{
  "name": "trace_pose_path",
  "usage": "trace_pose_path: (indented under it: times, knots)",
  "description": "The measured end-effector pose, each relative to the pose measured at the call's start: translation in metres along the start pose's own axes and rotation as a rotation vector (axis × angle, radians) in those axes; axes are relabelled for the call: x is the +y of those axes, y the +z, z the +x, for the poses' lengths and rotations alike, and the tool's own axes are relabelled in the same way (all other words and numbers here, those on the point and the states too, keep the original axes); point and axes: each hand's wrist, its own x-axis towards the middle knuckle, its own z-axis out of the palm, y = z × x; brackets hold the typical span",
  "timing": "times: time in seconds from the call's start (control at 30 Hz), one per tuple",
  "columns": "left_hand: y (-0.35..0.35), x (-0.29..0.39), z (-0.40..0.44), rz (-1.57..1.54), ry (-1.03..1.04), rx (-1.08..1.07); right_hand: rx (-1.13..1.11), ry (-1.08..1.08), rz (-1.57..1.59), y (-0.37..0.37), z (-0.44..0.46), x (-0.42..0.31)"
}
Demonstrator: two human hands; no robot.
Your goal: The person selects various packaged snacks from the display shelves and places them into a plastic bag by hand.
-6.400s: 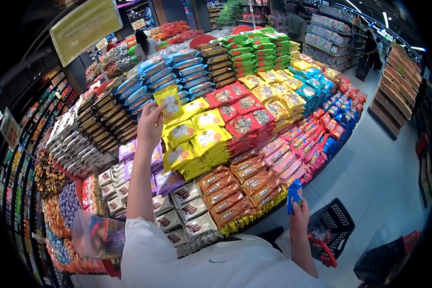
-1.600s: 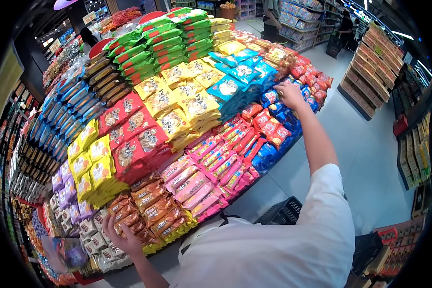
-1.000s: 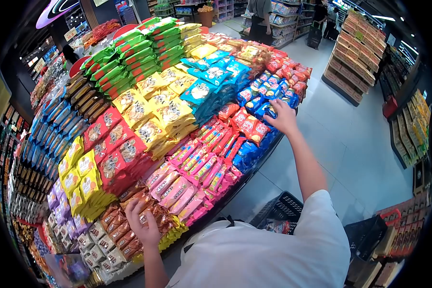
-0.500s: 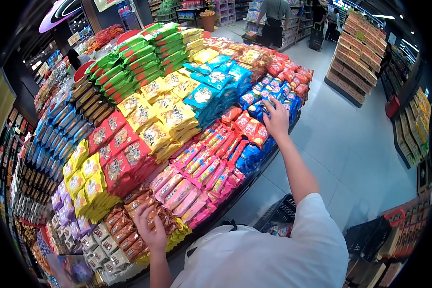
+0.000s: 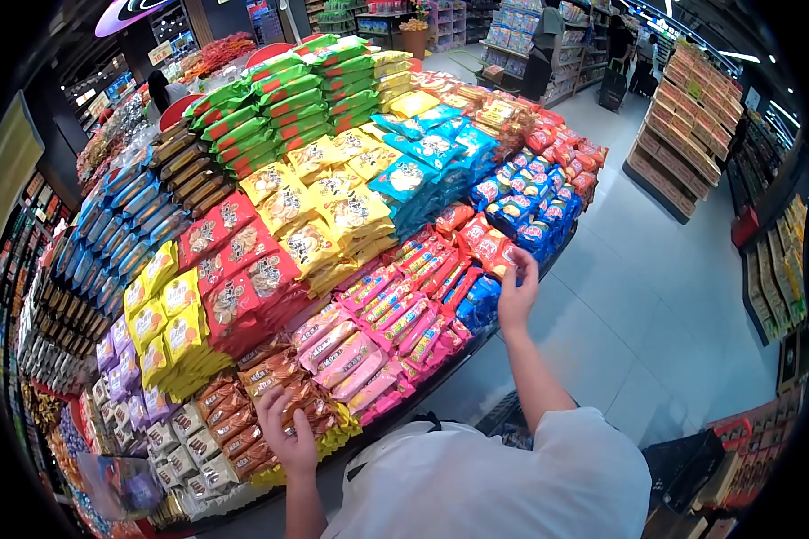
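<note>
My right hand [image 5: 519, 292] is raised at the near right edge of the display, its fingers loosely bent and apart with nothing in them. Its fingertips overlap the red snack packets [image 5: 484, 242] in view; whether they touch is unclear. Just below lie blue packets [image 5: 478, 301], and a further blue pile [image 5: 523, 202] lies beyond. Over the brown wrapped bars [image 5: 234, 418] hovers my left hand [image 5: 288, 438], fingers spread and thumb apart, holding nothing. Between the hands sit pink wrapped bars [image 5: 346, 359].
Piles of yellow bags [image 5: 351, 211], red bags [image 5: 234, 269] and green bags [image 5: 288, 103] cover the stand. A black basket [image 5: 503, 418] is beside me, partly hidden by my arm. A shelf of boxes [image 5: 683, 126] stands across the tiled aisle [image 5: 620, 296]. People are farther back.
My right hand has drawn back toward me, from the blue pile to beside the red packets. My left hand stays over the brown bars. The view has shifted slightly.
</note>
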Motion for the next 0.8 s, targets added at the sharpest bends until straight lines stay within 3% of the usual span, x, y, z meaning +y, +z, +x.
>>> trace_pose_path:
  times: [0.17, 0.47, 0.57, 0.8]
  knots:
    - [0.011, 0.015, 0.009, -0.016, -0.004, -0.025, -0.2, 0.032, 0.121, 0.021, -0.066, -0.035]
    - [0.034, 0.028, 0.019, -0.091, 0.128, -0.098, -0.339, 0.166, 0.305, 0.023, -0.081, -0.058]
    - [0.035, 0.024, 0.011, -0.055, 0.063, -0.098, -0.389, 0.1, 0.374, 0.028, -0.087, -0.053]
    - [0.02, 0.021, -0.01, -0.109, -0.05, -0.219, -0.568, 0.174, 0.47, 0.034, -0.126, -0.079]
